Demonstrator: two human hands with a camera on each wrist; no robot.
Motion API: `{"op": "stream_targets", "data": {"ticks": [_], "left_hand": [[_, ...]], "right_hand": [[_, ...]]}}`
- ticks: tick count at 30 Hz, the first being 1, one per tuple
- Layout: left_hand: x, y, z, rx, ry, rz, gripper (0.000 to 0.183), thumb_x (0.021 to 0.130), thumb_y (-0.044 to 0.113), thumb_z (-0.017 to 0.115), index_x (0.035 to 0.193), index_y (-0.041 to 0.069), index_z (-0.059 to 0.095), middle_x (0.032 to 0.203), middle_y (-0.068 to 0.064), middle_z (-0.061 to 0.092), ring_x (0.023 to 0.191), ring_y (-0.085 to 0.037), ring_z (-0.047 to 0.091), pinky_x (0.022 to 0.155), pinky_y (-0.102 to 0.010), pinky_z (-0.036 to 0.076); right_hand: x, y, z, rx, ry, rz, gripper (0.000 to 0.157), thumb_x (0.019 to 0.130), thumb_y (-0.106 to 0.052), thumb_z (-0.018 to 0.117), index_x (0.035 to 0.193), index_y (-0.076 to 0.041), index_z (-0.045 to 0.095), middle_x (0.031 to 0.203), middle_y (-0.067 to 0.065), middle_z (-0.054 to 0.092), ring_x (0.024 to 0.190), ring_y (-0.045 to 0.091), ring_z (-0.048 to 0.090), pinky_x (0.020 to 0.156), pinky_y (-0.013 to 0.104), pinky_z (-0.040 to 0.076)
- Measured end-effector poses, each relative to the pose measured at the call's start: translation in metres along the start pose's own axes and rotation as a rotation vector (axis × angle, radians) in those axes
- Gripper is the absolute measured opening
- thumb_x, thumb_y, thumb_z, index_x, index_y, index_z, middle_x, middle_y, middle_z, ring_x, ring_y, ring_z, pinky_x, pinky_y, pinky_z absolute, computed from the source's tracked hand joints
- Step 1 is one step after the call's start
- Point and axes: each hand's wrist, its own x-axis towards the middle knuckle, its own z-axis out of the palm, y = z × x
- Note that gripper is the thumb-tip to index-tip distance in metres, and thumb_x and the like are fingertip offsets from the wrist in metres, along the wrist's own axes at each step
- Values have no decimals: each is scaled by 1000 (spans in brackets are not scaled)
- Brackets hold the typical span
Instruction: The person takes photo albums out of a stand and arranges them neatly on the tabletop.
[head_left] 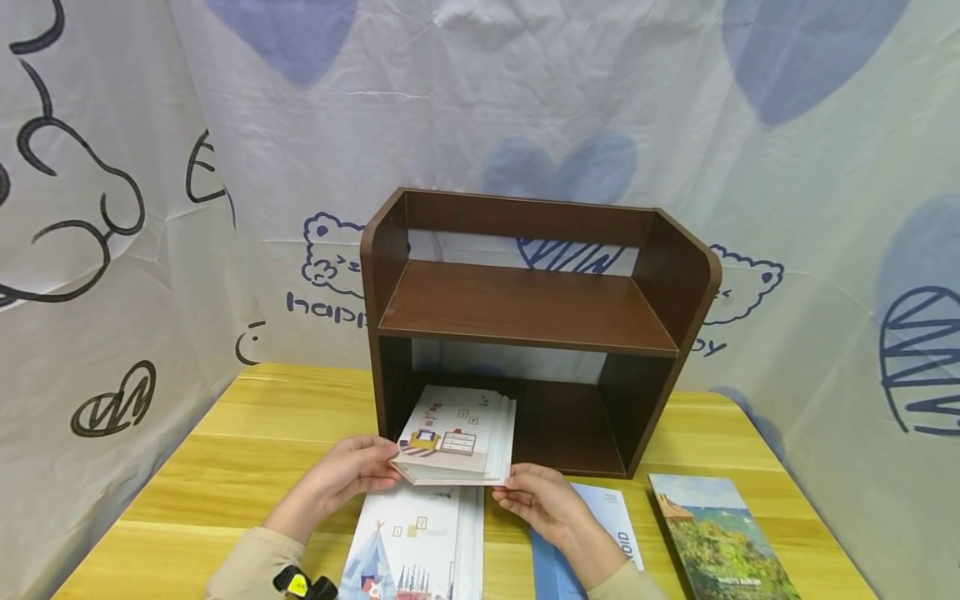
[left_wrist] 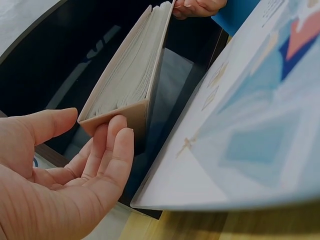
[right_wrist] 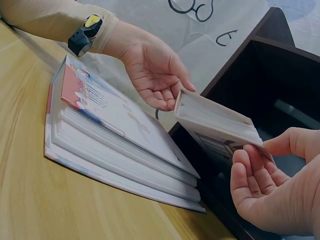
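Note:
A small photo album (head_left: 450, 433) with a pale cover, drawn furniture and thick pages lies partly inside the lower compartment of a dark brown desk shelf (head_left: 528, 340). Its near end sticks out at the front. My left hand (head_left: 356, 471) holds the near left corner, fingers under the edge and thumb beside it in the left wrist view. At the near right corner, my right hand (head_left: 543, 500) pinches the album between thumb and fingers. Just below lies a larger album (head_left: 408, 546) with a tent drawing, its thick pages visible in the right wrist view.
A blue and white book (head_left: 611, 512) lies partly under my right forearm. Further right is an album with a painted landscape cover (head_left: 720, 537). The shelf stands on a yellow wood table (head_left: 300, 408), before a printed cloth backdrop (head_left: 465, 108).

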Motion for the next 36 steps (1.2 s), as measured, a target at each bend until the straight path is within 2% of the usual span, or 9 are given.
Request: {"op": "stream_targets", "data": {"ticks": [5,13,16,20,23,26,36], "left_hand": [[0,0,0,-24,1,1,34,98,16,56,120,-9,49,92,-6,70,81,-13,69,79,-25,59],[-2,2,1,-57,-9,5,18,97,14,57,108,0,54,98,-9,67,88,-16,69,83,-28,59],[-2,2,1,-67,-16,6,18,98,14,57,109,0,52,99,-10,67,89,-17,69,84,-30,59],[-2,3,2,-76,-21,6,39,98,15,56,127,-9,43,104,-11,66,91,-17,69,86,-31,59],[-2,4,1,-79,-30,10,60,99,14,54,143,-15,25,112,-13,64,94,-16,69,89,-32,58],[-3,5,1,-86,-35,16,68,99,13,54,147,-16,15,116,-15,63,95,-17,69,90,-33,57],[-7,9,4,-78,-8,5,52,95,12,59,137,-5,35,102,-10,69,87,-17,71,85,-33,59]], "right_hand": [[-1,-2,-1,-2,-9,-8,13,89,4,53,99,0,60,81,3,70,77,13,69,75,23,57],[-3,-4,-2,5,-34,-3,13,89,4,53,95,-3,61,79,2,71,76,12,69,75,22,57],[-3,-4,-2,2,-46,0,13,89,4,53,94,-4,61,79,2,70,76,12,69,75,22,57],[-4,-5,-3,-10,-57,-2,13,88,4,52,93,-4,61,80,2,70,76,12,69,75,22,57],[-4,-6,-3,-17,-66,-5,13,88,5,53,93,-5,60,81,3,70,77,12,69,75,22,57],[-4,-7,-3,-26,-75,-6,13,87,5,53,93,-5,59,81,3,70,76,12,68,75,22,57],[-5,-11,-5,-73,-131,6,14,85,5,53,94,-4,56,84,3,67,76,12,67,75,22,56]]}}
